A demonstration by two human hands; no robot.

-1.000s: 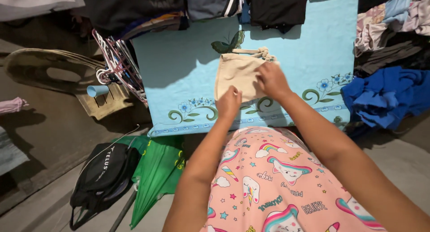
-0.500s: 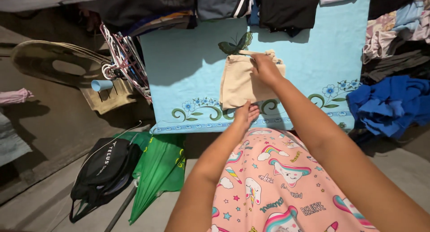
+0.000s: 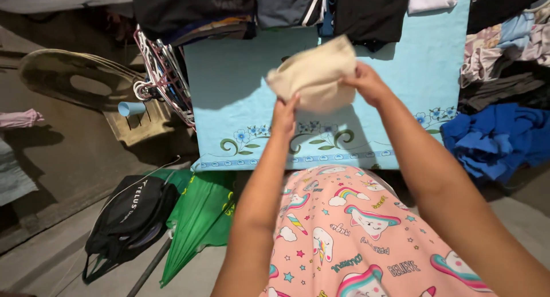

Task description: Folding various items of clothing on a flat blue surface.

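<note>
Left arm: bare, reaching up toward 12 o'clock
Left hand (image 3: 285, 115): fingers pinched shut, at 11 o'clock of the frame centre
Right arm: bare, slanting toward 11 o'clock
Right hand (image 3: 368, 84): raised, fingers curled closed, at 1 o'clock

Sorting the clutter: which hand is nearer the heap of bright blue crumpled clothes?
Right. The right hand holds the beige cloth nearer the blue clothes heap; the left hand is farther.

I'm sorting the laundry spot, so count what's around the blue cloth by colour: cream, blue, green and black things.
Cream: 1, the folded cream garment, held by left hand and right hand
Blue: 1, the blue clothes heap
Green: 1, the green umbrella
Black: 1, the black bag
Total: 4
</note>
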